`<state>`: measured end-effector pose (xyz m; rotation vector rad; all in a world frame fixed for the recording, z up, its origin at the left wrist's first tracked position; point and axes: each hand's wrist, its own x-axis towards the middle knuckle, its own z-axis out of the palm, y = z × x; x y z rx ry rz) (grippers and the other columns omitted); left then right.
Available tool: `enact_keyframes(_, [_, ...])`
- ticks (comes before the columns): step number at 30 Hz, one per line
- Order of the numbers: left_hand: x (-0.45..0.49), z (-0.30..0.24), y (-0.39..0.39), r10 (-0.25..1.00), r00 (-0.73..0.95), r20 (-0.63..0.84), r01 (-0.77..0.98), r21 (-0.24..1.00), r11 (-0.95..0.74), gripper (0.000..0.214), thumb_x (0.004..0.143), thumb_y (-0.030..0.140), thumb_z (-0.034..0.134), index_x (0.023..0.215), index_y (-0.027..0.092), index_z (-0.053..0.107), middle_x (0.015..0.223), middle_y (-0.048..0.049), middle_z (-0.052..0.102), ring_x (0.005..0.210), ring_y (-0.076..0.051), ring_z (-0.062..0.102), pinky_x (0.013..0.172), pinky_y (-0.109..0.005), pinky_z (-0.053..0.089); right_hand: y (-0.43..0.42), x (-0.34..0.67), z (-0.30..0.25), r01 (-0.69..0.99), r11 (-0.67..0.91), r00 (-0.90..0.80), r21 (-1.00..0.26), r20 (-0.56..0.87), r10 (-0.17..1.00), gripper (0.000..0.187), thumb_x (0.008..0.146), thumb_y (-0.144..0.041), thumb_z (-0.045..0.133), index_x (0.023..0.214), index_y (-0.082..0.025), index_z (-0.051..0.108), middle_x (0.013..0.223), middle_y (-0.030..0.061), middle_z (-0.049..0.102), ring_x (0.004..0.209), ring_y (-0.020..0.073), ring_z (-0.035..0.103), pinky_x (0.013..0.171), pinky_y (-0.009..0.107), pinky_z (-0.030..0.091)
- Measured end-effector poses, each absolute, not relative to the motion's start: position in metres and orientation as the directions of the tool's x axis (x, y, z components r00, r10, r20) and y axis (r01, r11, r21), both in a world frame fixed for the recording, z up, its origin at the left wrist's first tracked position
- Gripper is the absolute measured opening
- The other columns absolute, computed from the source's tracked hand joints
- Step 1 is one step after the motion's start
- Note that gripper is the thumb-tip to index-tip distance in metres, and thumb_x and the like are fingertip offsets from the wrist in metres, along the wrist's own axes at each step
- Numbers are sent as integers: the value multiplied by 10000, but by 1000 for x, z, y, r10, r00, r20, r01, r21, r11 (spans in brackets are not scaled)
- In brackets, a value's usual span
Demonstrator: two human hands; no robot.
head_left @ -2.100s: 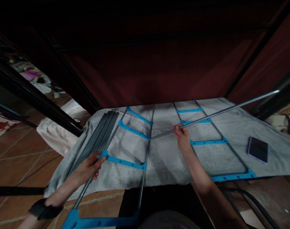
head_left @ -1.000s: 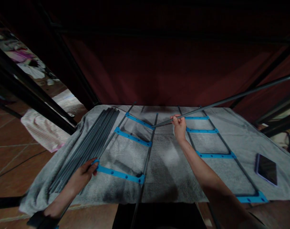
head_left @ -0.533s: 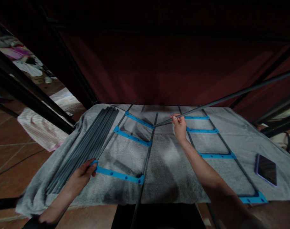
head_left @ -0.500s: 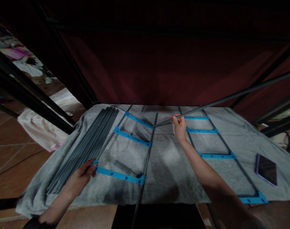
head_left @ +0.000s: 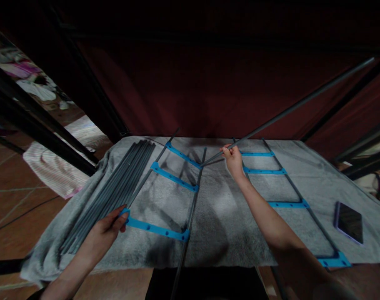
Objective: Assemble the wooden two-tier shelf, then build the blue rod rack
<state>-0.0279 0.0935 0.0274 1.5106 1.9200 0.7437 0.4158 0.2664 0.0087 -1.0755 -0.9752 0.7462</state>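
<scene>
A ladder-like frame [head_left: 173, 179] of grey rods and blue cross-bars lies on a grey towel [head_left: 218, 225]. My left hand [head_left: 104, 231] grips the frame's left rod beside the nearest blue bar [head_left: 155, 229]. My right hand [head_left: 232, 160] pinches a long loose grey rod [head_left: 290, 109] near its lower end. That end touches the frame's right rod by the farthest blue bar, and the rod slants up to the right. A second, similar frame [head_left: 277, 187] lies to the right.
A bundle of several grey rods [head_left: 115, 191] rests along the towel's left side. A dark phone [head_left: 349, 223] lies at the towel's right. Black metal posts [head_left: 36, 121] cross on the left, a dark red curtain hangs behind, and tiled floor with cloths lies to the left.
The loose rod's far end has swung upward, so it slants more steeply. My right hand moved slightly up and left. My left hand kept its grip.
</scene>
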Motion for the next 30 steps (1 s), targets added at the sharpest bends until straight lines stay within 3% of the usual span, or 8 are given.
enact_keyframes(3, [-22, 36, 91, 982, -163, -93, 672, 718, 180, 625, 697, 712, 567, 990, 179, 708, 585, -15, 615, 635, -224, 601, 583, -293, 456, 273, 414, 10, 48, 371, 383, -928, 360, 851, 197, 799, -420, 703, 895, -272, 614, 846, -23, 693, 831, 162, 638, 768, 292, 518])
enact_keyframes(9, [-24, 32, 92, 979, -169, -110, 659, 726, 195, 680, 693, 698, 582, 1077, 152, 716, 599, -24, 622, 619, -224, 599, 589, -298, 462, 275, 418, 9, 22, 367, 416, -930, 342, 843, 226, 787, -428, 704, 896, -258, 603, 829, -19, 691, 794, 159, 650, 723, 288, 519])
enact_keyframes(18, [-21, 30, 91, 989, -119, -86, 626, 766, 142, 488, 728, 651, 586, 845, 184, 667, 547, -4, 561, 527, -161, 498, 503, -257, 403, 263, 428, -5, -2, 365, 460, -931, 324, 827, 270, 793, -476, 674, 904, -253, 566, 828, -38, 686, 800, 129, 638, 730, 262, 535])
enact_keyframes(23, [-13, 43, 83, 960, -81, -268, 491, 828, 272, 537, 695, 625, 653, 1005, 191, 592, 590, 35, 531, 393, -112, 404, 352, -227, 311, 259, 431, -5, 4, 347, 462, -938, 309, 831, 351, 754, -524, 679, 923, -244, 553, 841, -24, 690, 811, 141, 633, 746, 269, 523])
enact_keyframes(26, [-12, 52, 80, 934, -48, -353, 444, 831, 337, 590, 704, 596, 703, 1107, 189, 558, 659, 20, 567, 413, -118, 456, 338, -221, 338, 257, 435, 3, -5, 309, 518, -951, 262, 814, 378, 753, -529, 659, 984, -251, 545, 910, -18, 686, 841, 146, 635, 749, 272, 521])
enact_keyframes(30, [-9, 61, 81, 937, 11, -349, 409, 857, 314, 547, 709, 650, 718, 942, 182, 560, 596, 43, 507, 465, -113, 472, 416, -220, 409, 251, 447, 17, -53, 300, 582, -953, 214, 784, 370, 770, -492, 631, 1043, -265, 525, 953, -13, 678, 874, 154, 645, 701, 265, 533])
